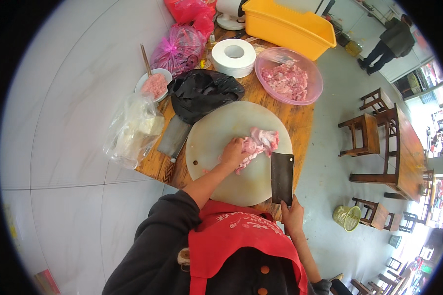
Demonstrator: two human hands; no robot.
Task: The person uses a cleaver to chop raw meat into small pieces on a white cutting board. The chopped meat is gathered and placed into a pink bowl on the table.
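Pale pink raw meat (263,138) lies in a loose heap near the middle of a round white cutting board (240,188). My left hand (233,153) rests on the left side of this meat, fingers curled on it. In my right hand (293,215) is the handle of a cleaver (282,177). Its broad dark blade lies over the right edge of the board, pointing away from me, apart from my left hand. A second cleaver (174,136) lies on the wooden table (299,121), left of the board.
Beyond the board are a black plastic bag (206,92), a paper roll (233,59), a pink bowl of cut meat (286,81) and a yellow bin (288,27). A bowl of minced meat with chopsticks (155,86) and a clear bag (134,129) stand left. A person (391,44) stands far right.
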